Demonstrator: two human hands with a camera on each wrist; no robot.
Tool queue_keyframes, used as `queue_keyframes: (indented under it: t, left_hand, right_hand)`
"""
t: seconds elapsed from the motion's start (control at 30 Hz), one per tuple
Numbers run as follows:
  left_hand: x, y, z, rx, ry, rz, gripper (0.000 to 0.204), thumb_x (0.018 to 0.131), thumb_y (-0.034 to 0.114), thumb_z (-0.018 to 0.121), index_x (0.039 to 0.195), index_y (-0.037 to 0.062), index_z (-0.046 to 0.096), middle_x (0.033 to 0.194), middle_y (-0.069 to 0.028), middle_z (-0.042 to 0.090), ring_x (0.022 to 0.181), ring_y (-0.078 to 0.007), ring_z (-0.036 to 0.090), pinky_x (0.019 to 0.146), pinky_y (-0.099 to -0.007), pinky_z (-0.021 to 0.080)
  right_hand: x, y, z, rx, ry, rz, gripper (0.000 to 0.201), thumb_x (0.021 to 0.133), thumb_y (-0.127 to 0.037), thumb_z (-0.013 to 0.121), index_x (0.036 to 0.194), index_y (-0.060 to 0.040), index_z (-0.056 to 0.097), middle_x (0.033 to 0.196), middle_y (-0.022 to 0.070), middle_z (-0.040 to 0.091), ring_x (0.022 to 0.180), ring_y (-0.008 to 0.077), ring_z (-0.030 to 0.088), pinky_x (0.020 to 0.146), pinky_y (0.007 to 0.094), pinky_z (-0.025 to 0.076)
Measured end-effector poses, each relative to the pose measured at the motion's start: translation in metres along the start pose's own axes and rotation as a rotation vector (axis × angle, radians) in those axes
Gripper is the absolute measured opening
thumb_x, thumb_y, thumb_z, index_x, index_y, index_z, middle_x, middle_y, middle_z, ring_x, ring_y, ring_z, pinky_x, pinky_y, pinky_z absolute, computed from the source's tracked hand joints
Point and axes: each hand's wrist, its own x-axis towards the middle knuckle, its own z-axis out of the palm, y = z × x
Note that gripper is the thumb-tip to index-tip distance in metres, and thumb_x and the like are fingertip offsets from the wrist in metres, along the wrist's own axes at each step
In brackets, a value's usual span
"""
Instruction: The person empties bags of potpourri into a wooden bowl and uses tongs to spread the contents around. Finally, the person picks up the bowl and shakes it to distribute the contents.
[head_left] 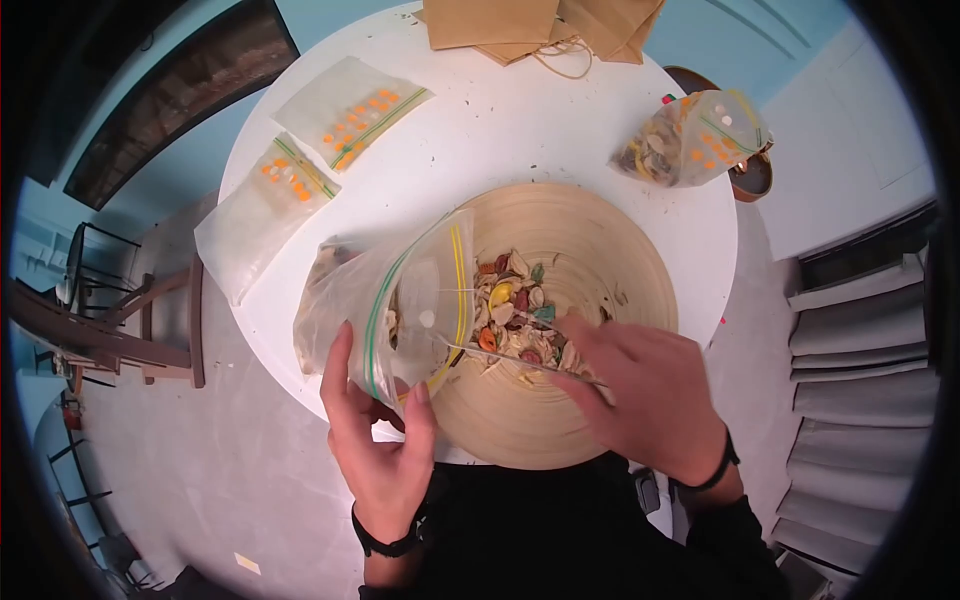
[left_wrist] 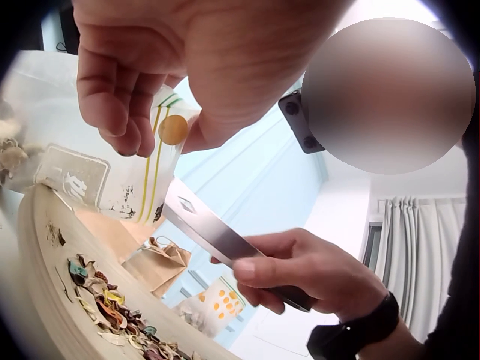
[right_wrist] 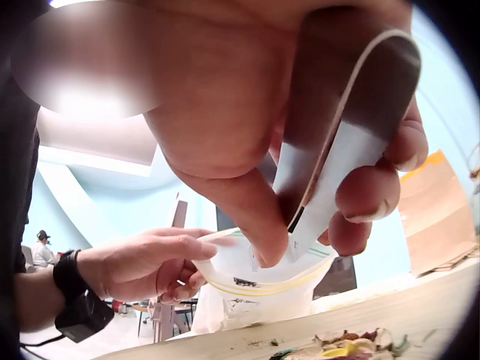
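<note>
My left hand (head_left: 385, 430) grips the rim of a clear zip bag (head_left: 345, 310) with green and yellow seal lines, thumb on one side and fingers on the other. The bag lies tilted, its mouth facing the round wooden bowl (head_left: 640, 260) and some dried pieces inside. Over the bowl my right hand (head_left: 655, 400) holds metal tongs (right_wrist: 364, 142), bent end in the palm. The tips of the tongs (left_wrist: 206, 225) reach into the bag's mouth. A heap of potpourri (head_left: 515, 310), dried petals with yellow, red and green bits, sits in the bowl.
Two flat zip bags with orange spots, one nearer (head_left: 265, 220) and one farther (head_left: 350, 115), lie at the table's left. A filled zip bag (head_left: 690, 140) stands at the right edge. Brown paper bags (head_left: 490, 22) lie at the back. A wooden chair (head_left: 150, 330) is left of the table.
</note>
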Motion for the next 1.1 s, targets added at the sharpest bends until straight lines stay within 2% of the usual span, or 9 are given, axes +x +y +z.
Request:
queue_keyframes:
  t: [0.13,0.23,0.33,0.5,0.57,0.67,0.9,0.97,1.1]
  left_hand:
    - [0.004,-0.007,0.0,-0.07,0.01,0.04,0.069,0.093,0.004,0.064,0.155,0.0041,0.034,0.084,-0.0033,0.064,0.068,-0.0067,0.055,0.067,-0.0211,0.046]
    - [0.006,-0.008,-0.001,-0.14,0.103,0.002,0.067,0.096,0.011,0.064,0.155,0.0047,0.034,0.085,-0.0045,0.063,0.063,-0.0064,0.054,0.053,-0.0197,0.042]
    - [0.008,0.008,0.005,-0.243,0.185,-0.055,0.067,0.096,0.013,0.064,0.155,0.0048,0.034,0.086,-0.0052,0.064,0.061,-0.0067,0.054,0.052,-0.0206,0.043]
    - [0.005,0.009,0.005,-0.204,0.168,-0.058,0.066,0.095,0.012,0.063,0.154,0.0036,0.035,0.091,-0.0086,0.065,0.061,-0.007,0.054,0.052,-0.0204,0.043]
    - [0.004,0.018,0.005,-0.239,0.181,-0.125,0.071,0.093,0.003,0.061,0.156,0.0002,0.028,0.08,-0.0037,0.061,0.063,-0.0062,0.053,0.058,-0.0198,0.042]
    - [0.004,0.021,0.003,-0.257,0.219,-0.129,0.071,0.093,0.004,0.062,0.156,0.0006,0.028,0.08,-0.0043,0.062,0.064,-0.0064,0.054,0.058,-0.0194,0.042]
    - [0.003,0.015,-0.001,-0.258,0.202,-0.142,0.072,0.092,0.001,0.061,0.156,0.0006,0.028,0.081,-0.0045,0.063,0.067,-0.0077,0.056,0.062,-0.021,0.045]
    - [0.0,0.007,-0.003,-0.179,0.146,-0.067,0.065,0.097,0.011,0.061,0.155,0.0052,0.033,0.098,-0.0094,0.069,0.07,-0.0066,0.057,0.055,-0.0205,0.046]
    - [0.001,0.005,0.0,-0.169,0.153,-0.052,0.065,0.097,0.011,0.061,0.156,0.0058,0.032,0.099,-0.0101,0.069,0.071,-0.0063,0.057,0.056,-0.0202,0.046]
  right_hand:
    - [-0.037,0.037,-0.026,-0.011,-0.063,0.112,0.055,0.075,-0.015,0.082,0.125,-0.0026,0.063,0.086,0.0095,0.064,0.077,0.0302,0.064,0.068,0.0398,0.053]
    - [-0.057,0.069,-0.034,-0.127,-0.22,0.121,0.057,0.07,-0.011,0.081,0.123,-0.0028,0.063,0.087,0.0091,0.062,0.08,0.0285,0.063,0.069,0.0395,0.053]
    - [-0.062,0.077,-0.042,-0.214,-0.33,0.073,0.055,0.07,-0.011,0.081,0.121,-0.0033,0.063,0.083,0.0078,0.058,0.078,0.0268,0.061,0.07,0.0379,0.052]
    - [-0.037,0.079,-0.025,-0.249,-0.253,-0.067,0.052,0.072,-0.012,0.079,0.121,-0.0047,0.062,0.082,0.0059,0.055,0.08,0.0242,0.06,0.07,0.036,0.051]
    - [-0.023,0.078,-0.011,-0.239,-0.196,-0.103,0.051,0.073,-0.012,0.079,0.121,-0.0051,0.062,0.083,0.0054,0.055,0.081,0.0237,0.06,0.07,0.0357,0.051]
    - [-0.005,0.078,-0.003,-0.267,-0.165,-0.177,0.05,0.075,-0.015,0.078,0.121,-0.0067,0.061,0.084,0.0046,0.054,0.082,0.0232,0.06,0.069,0.0359,0.051]
    - [-0.007,0.097,-0.021,-0.1,-0.274,-0.16,0.053,0.074,-0.016,0.079,0.123,-0.0099,0.061,0.085,0.004,0.056,0.082,0.0236,0.06,0.07,0.037,0.051]
    - [-0.015,0.097,-0.021,-0.119,-0.333,-0.194,0.054,0.074,-0.016,0.079,0.124,-0.0095,0.06,0.086,0.004,0.056,0.082,0.0238,0.06,0.07,0.0374,0.051]
    - [-0.023,0.091,-0.009,-0.097,-0.341,-0.29,0.057,0.074,-0.016,0.08,0.127,-0.0073,0.06,0.086,0.0036,0.056,0.083,0.0235,0.06,0.071,0.0366,0.051]
